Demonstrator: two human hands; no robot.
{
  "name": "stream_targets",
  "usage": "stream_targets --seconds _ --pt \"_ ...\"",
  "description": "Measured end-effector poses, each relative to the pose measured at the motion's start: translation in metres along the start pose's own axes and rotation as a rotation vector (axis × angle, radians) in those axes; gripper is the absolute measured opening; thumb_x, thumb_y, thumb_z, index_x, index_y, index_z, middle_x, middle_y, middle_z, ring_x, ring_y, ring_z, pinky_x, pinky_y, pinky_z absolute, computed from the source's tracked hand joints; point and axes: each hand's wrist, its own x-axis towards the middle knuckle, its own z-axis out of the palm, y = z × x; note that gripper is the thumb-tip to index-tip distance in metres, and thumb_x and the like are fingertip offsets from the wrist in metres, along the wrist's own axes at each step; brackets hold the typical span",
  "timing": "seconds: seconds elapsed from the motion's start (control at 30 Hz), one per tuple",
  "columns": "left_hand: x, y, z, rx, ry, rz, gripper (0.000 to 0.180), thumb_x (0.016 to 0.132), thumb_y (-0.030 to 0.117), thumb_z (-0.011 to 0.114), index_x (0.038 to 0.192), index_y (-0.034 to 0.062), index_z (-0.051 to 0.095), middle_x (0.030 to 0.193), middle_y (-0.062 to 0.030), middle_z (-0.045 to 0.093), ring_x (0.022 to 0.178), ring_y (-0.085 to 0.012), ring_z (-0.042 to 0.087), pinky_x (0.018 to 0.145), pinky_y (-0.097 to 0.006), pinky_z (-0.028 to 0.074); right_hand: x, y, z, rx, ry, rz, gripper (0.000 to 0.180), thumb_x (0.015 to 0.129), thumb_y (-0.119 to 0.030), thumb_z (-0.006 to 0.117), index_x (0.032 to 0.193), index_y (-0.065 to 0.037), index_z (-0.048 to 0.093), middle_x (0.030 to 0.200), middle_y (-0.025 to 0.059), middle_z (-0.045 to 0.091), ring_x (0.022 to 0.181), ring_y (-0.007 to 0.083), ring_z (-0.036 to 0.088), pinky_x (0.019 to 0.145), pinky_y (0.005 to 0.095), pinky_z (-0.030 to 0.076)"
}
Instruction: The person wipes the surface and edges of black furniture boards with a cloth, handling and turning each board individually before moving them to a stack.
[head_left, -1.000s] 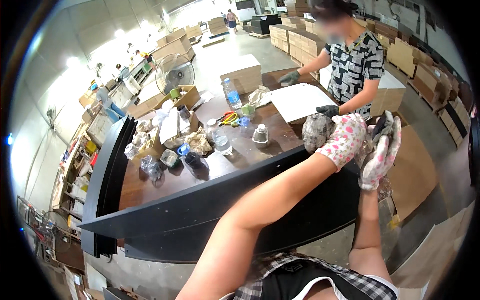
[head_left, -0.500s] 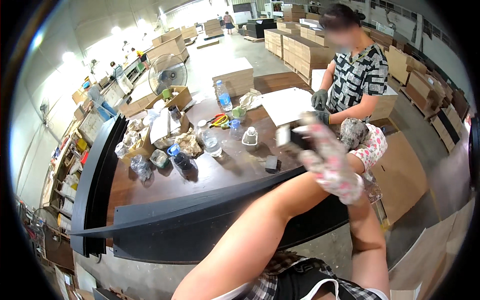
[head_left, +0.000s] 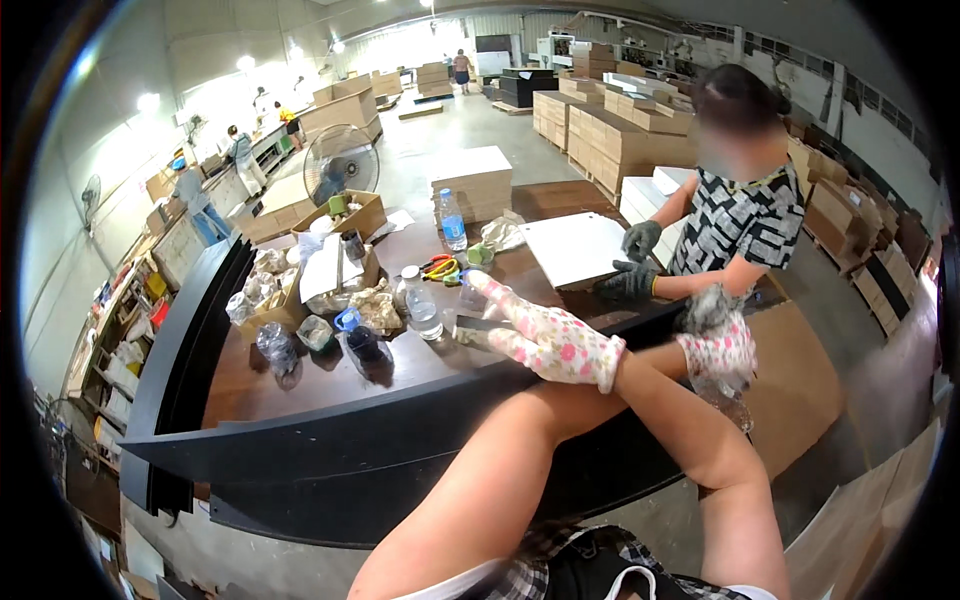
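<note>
My left hand (head_left: 548, 338), in a white glove with pink flowers, stretches out over the dark wooden table (head_left: 300, 375). Its fingers are spread and the tips touch a small dark block (head_left: 468, 327) lying on the table. My right hand (head_left: 718, 352), in the same kind of glove, stays off the table's right end, closed around a grey crumpled bundle (head_left: 708, 305). A clear plastic bag (head_left: 722, 398) hangs below that hand.
A person in a black-and-white shirt (head_left: 745, 225) stands across the table, dark-gloved hands on a white panel (head_left: 572, 248). Water bottles (head_left: 422, 305), plastic bags, an open cardboard box (head_left: 345, 215) and colourful tools (head_left: 440, 267) crowd the tabletop. A fan (head_left: 340, 165) and stacked boxes stand behind.
My left hand left the grey bundle, swung left across the table and came down on the small dark block. My right hand kept the bundle and dropped slightly.
</note>
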Motion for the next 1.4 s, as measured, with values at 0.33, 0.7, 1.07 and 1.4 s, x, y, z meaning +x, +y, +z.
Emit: stream_targets --seconds 0.33,0.7,1.07,1.4 --pt "-0.061 -0.015 0.066 -0.134 -0.355 0.135 0.045 0.089 0.040 0.066 0.115 0.0034 0.065 0.123 -0.0176 0.062 0.114 -0.0279 0.058 0.098 -0.039 0.046 -0.008 -0.014 0.024 -0.061 0.512 -0.058 0.059 0.094 -0.017 0.055 0.148 -0.006 0.034 0.113 0.0228 0.064 0.081 0.0349 0.067 0.071 0.0421 0.053" --pt "-0.588 -0.121 0.014 -0.674 1.804 -0.499 0.023 0.093 0.025 0.061 0.100 0.0030 0.066 0.099 -0.0049 0.066 0.089 -0.0169 0.061 0.082 -0.031 0.050 -0.038 0.011 0.043 0.051 0.882 0.147 0.055 0.102 -0.019 0.049 0.153 -0.015 0.029 0.118 0.0027 0.056 0.071 0.0056 0.055 0.051 0.0193 0.042" --pt "-0.830 -0.267 -0.081 -0.517 1.997 -0.736 0.056 0.100 0.037 0.051 0.143 0.0020 0.042 0.126 -0.0075 0.059 0.107 -0.0197 0.059 0.092 -0.034 0.049 -0.059 0.051 0.014 0.288 1.168 -0.041 0.051 0.100 -0.022 0.052 0.145 -0.002 0.038 0.141 0.0088 0.048 0.121 0.0165 0.049 0.101 0.0327 0.043" --pt "-0.785 -0.241 -0.121 -0.611 2.177 -0.665 0.048 0.097 0.046 0.054 0.117 0.0032 0.063 0.104 -0.0040 0.065 0.088 -0.0186 0.059 0.081 -0.033 0.050 -0.108 -0.047 0.237 0.973 0.234 0.484 0.036 0.079 -0.014 0.074 0.111 0.000 0.065 0.113 0.0132 0.067 0.101 0.0249 0.065 0.078 0.0349 0.055"
